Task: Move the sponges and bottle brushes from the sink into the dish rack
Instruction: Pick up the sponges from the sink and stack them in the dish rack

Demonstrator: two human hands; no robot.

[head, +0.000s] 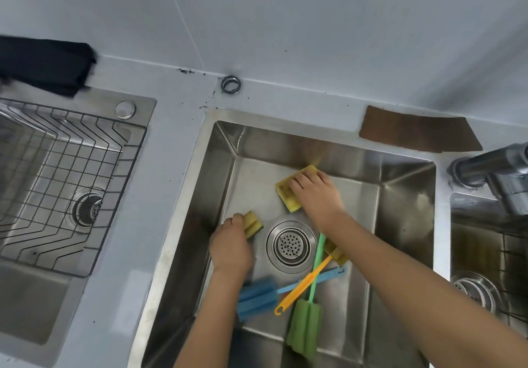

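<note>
In the sink (405, 184), we see the left hand (230, 246) pinching a soft sponge (253, 224) at nine o'clock of the drain (290, 243), the right hand (317, 194) spread flat on another sponge (287, 193) at twelve; light, stiff-handled bottle brushes (307, 279) lie at six.

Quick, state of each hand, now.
Left hand: closed around a small yellow sponge.
Right hand: flat on the larger yellow sponge, grip unclear.

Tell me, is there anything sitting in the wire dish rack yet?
No, the wire dish rack holds nothing; the sponges and brushes are all in the middle sink.
</note>
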